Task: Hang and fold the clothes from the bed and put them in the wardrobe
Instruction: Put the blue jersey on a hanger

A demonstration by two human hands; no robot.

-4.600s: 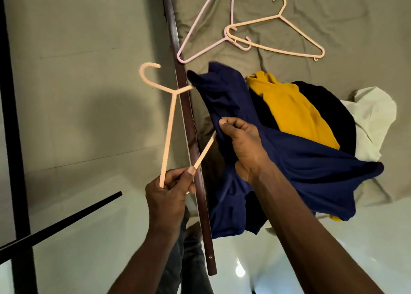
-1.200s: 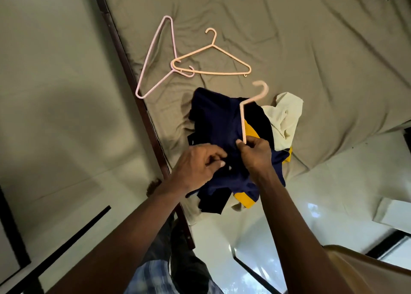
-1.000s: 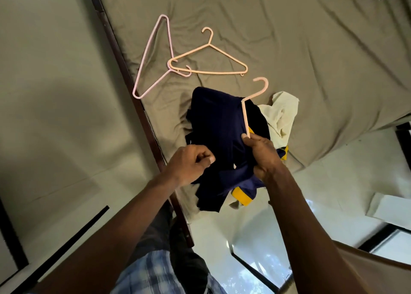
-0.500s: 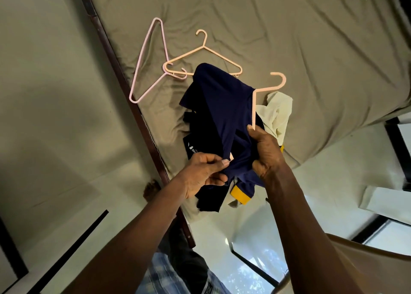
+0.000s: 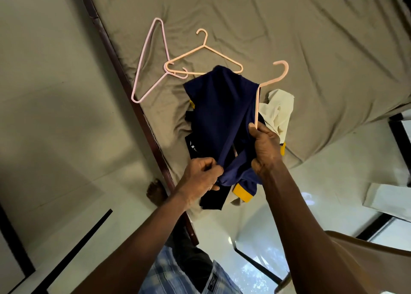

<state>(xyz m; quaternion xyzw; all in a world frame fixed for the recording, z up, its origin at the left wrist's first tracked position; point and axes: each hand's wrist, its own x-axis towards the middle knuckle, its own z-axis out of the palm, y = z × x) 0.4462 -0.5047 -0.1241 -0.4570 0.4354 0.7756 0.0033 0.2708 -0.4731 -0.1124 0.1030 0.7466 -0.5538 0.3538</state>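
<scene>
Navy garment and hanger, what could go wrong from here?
The navy garment is bunched in the left hand, and the peach hanger gripped by the right hand shows mostly outside the fabric, so it may slip off. The garment also overlaps the clothes pile at the bed edge; lifting could drag pieces off.

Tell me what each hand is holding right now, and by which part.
The right hand grips the hanger by one arm, together with folds of the navy shirt. The left hand pinches the shirt's bunched lower part.
</scene>
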